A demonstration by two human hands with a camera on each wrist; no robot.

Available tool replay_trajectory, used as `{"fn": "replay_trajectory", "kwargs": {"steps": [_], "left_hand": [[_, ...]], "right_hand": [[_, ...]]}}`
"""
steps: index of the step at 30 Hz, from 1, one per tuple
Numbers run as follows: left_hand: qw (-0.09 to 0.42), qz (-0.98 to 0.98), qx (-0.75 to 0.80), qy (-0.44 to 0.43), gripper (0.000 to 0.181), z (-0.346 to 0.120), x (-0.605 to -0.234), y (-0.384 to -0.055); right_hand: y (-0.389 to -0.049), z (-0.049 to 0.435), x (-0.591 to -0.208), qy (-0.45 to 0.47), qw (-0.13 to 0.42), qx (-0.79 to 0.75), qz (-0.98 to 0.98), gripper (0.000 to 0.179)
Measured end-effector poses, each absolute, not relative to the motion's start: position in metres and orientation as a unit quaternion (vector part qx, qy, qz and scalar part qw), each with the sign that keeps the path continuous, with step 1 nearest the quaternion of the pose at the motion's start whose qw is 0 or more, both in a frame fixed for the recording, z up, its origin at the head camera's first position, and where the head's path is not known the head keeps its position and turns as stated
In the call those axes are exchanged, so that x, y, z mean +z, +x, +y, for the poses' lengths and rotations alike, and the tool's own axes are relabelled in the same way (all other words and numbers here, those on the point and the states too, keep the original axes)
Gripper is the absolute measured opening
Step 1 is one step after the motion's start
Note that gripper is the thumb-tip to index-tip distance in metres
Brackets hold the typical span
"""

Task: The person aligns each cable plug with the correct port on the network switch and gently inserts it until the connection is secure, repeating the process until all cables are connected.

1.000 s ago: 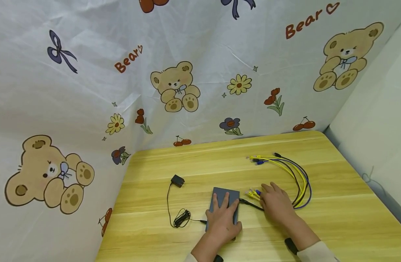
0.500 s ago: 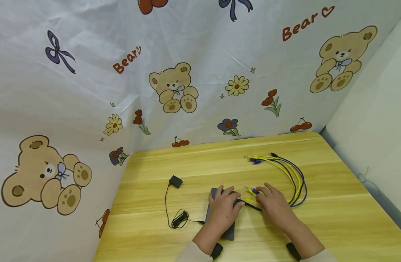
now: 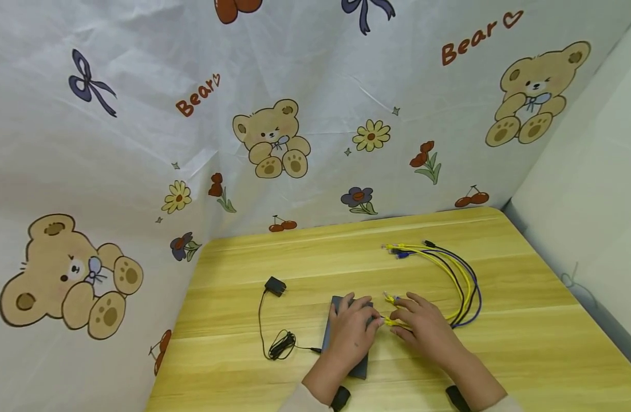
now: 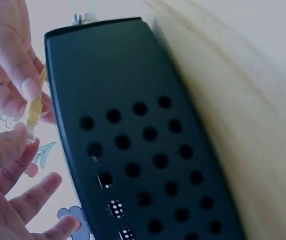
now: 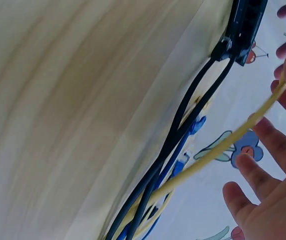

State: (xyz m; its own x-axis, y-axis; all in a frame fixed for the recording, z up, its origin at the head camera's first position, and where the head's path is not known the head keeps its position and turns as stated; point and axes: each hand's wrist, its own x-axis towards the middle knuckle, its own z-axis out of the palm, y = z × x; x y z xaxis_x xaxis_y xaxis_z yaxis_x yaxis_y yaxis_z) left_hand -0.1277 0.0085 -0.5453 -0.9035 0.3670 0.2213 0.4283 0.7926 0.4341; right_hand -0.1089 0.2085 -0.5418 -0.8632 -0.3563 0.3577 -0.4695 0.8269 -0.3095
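Observation:
A flat dark network switch [image 3: 359, 366] lies on the table, partly covered by my left hand [image 3: 350, 332]. Round vent holes dot its casing in the left wrist view. The left thumb and a finger pinch the clear tip of a yellow network cable's plug [image 4: 33, 112], beside the switch's edge. My right hand [image 3: 429, 326] pinches the same yellow cable [image 5: 223, 142] just behind that plug; its other fingers are spread. Two black cables [image 5: 203, 95] run from the ports side of the switch in the right wrist view.
A bundle of yellow, black and blue network cables [image 3: 467, 286] curves across the table's right side. To the left lie a black power adapter [image 3: 275, 286] and its coiled cord [image 3: 282, 345], which leads to the switch. A bear-print cloth [image 3: 295, 68] hangs behind.
My left hand has gone from lying spread on the switch to its right edge, fingers bent. The right hand has moved left, bringing the yellow plug to the left fingertips.

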Motion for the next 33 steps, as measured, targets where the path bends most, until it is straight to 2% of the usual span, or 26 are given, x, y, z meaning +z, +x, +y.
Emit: {"fn": "replay_trajectory", "kwargs": {"steps": [5,19,27,33], "left_hand": [[0.082,-0.943,-0.233,-0.224,0.023,0.007,-0.544,-0.125],[0.133,-0.931,-0.221,-0.258,0.011,0.007,-0.548,-0.121],[0.111,-0.94,-0.201,-0.253,0.019,0.008,-0.547,-0.12],[0.093,-0.941,-0.21,-0.248,0.016,0.007,-0.547,-0.121]], "right_hand": [[-0.109,0.204,-0.542,0.226,0.158,0.184,-0.944,0.012],[-0.108,0.199,-0.548,0.214,0.112,0.216,-0.946,0.011],[-0.11,0.198,-0.551,0.225,0.131,0.219,-0.94,0.01],[-0.109,0.194,-0.55,0.221,0.119,0.209,-0.945,0.014]]}}
